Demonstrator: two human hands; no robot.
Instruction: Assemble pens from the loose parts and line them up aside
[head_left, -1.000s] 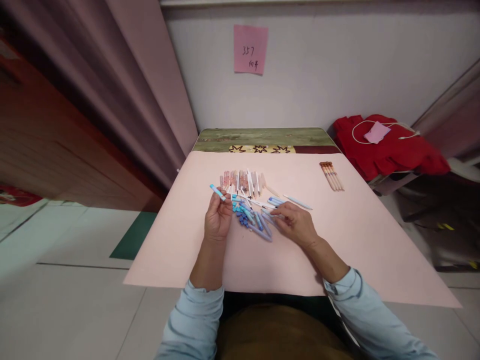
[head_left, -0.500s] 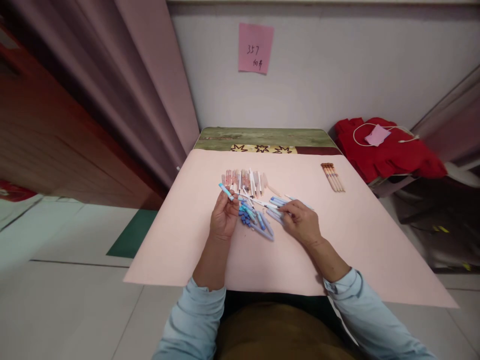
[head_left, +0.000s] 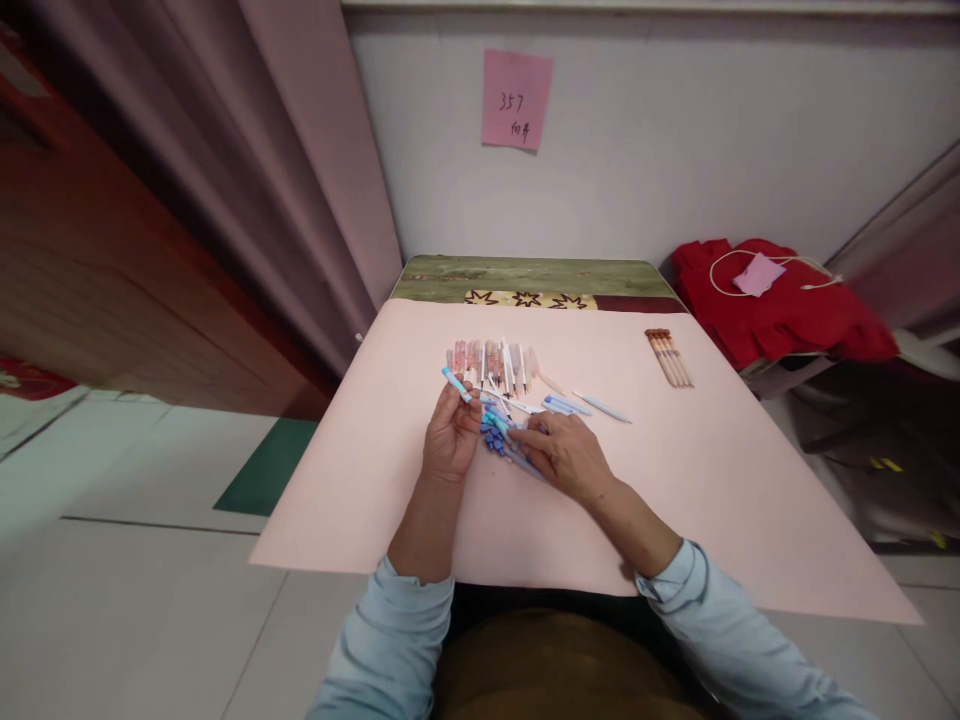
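My left hand (head_left: 450, 440) is closed around a light blue pen barrel (head_left: 455, 384), its tip pointing up and left over the paper. To the right, my right hand (head_left: 574, 455) reaches with fingers apart into a pile of blue pen parts (head_left: 493, 436); the fingertips touch or hover over the pieces, and I cannot tell which. A thin white pen refill (head_left: 523, 406) lies just above that pile. Pinkish pen barrels and white refills (head_left: 491, 362) form a row behind my left hand. Beyond my right hand lie blue pens (head_left: 566, 404) and a pale blue pen (head_left: 604, 406).
Pale pink paper (head_left: 360, 500) covers most of the table. Several brown-topped pens (head_left: 670, 358) lie side by side at the right. A red cloth (head_left: 787, 310) with a white cable is beyond the right edge. A wall with a pink note (head_left: 516, 100) stands behind.
My right hand has moved left from the white refill to the pile of blue parts. The refill now lies on the paper. My left hand still holds the light blue barrel.
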